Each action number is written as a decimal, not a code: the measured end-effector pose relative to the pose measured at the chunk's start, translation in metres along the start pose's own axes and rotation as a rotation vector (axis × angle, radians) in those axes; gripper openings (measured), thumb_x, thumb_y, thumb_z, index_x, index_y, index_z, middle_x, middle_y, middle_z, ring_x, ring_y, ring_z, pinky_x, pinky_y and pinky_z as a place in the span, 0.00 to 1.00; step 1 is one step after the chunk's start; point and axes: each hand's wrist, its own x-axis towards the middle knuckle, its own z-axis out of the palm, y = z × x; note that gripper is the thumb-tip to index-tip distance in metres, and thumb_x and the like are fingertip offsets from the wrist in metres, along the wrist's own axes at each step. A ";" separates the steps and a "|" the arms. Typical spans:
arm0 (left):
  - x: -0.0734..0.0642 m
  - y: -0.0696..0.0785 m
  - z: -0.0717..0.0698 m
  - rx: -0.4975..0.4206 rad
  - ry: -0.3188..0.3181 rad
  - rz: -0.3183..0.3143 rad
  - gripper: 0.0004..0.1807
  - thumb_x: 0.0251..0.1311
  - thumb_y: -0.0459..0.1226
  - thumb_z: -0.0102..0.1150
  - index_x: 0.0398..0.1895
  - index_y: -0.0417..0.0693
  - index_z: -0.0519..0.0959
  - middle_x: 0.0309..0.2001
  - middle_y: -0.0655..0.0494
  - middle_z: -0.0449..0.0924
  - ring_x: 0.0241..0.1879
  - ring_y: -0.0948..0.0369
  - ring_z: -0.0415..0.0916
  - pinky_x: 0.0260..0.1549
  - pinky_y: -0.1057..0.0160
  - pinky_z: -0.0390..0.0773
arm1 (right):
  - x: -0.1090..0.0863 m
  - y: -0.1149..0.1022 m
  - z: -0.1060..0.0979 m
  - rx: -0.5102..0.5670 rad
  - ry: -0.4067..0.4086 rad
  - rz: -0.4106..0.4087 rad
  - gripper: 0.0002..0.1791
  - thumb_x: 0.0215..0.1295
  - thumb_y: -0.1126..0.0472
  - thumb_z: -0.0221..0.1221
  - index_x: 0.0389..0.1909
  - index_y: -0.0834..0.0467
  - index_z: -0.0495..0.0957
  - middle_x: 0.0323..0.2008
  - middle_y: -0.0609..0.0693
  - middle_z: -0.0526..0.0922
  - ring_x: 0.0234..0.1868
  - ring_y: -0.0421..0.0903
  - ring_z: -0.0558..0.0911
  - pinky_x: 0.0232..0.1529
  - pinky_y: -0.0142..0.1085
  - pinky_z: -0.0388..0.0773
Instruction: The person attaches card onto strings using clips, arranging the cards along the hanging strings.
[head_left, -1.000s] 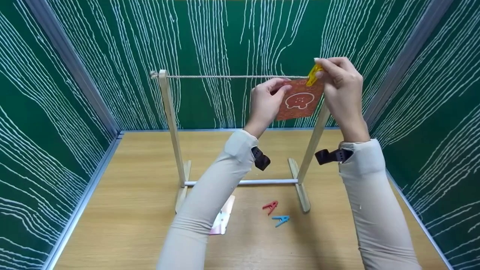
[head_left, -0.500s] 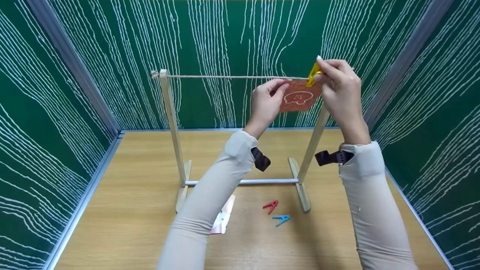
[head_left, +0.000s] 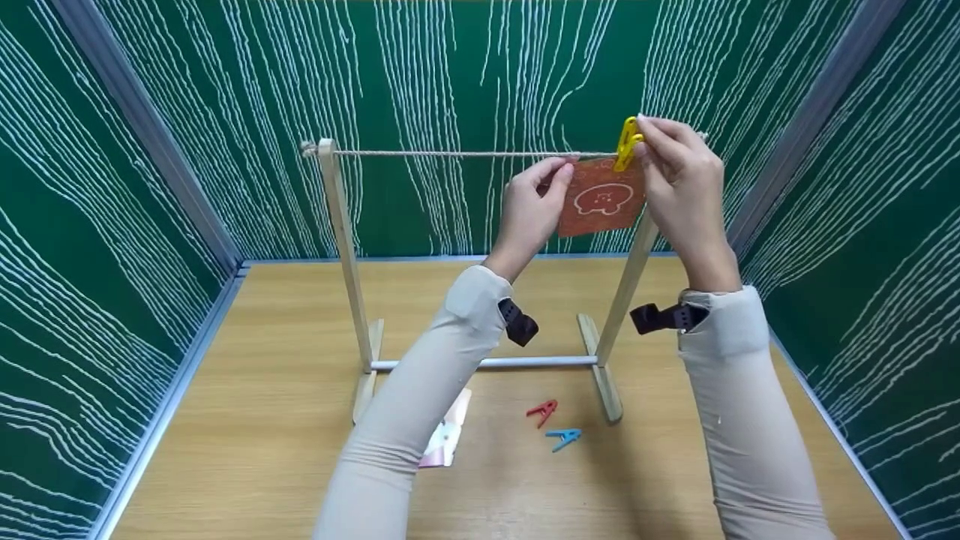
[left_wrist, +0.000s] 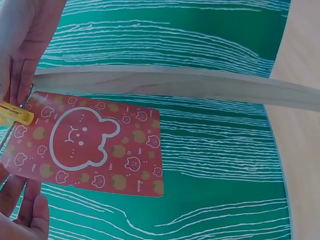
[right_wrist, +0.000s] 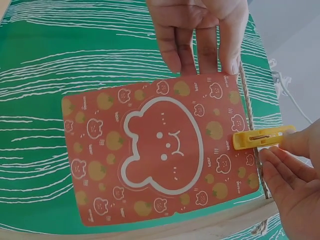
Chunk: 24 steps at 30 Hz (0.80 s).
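Note:
A red card [head_left: 602, 199] printed with a bear face hangs at the right part of a string [head_left: 450, 154]. My left hand [head_left: 529, 206] pinches the card's upper left corner between thumb and fingers. At the card's top edge, a yellow clothespin [head_left: 627, 142] bites over the string and the card. My right hand [head_left: 686, 184] holds the handle ends of that clothespin with thumb and fingertips. In the right wrist view the clothespin [right_wrist: 262, 137] lies across the string, its tip on the card's printed face [right_wrist: 165, 145].
A wooden frame [head_left: 341, 247] carries the string between two posts, with a white bar [head_left: 536, 363] low down. On the table [head_left: 285, 450] lie a red clothespin [head_left: 542, 412], a blue clothespin [head_left: 564, 438] and a pale card [head_left: 448, 435], partly behind the left sleeve.
The lower part of the card has swung up and back down. The right thumb and fingers have shifted on the clothespin, showing more of its handles. The left hand stays at the corner.

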 end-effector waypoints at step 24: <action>-0.016 -0.022 -0.031 0.010 -0.035 -0.013 0.18 0.73 0.38 0.45 0.63 0.49 0.71 0.54 0.54 0.81 0.51 0.61 0.77 0.49 0.73 0.75 | -0.019 0.005 0.002 0.124 0.094 -0.066 0.20 0.69 0.61 0.55 0.62 0.54 0.74 0.54 0.54 0.80 0.52 0.41 0.79 0.53 0.26 0.75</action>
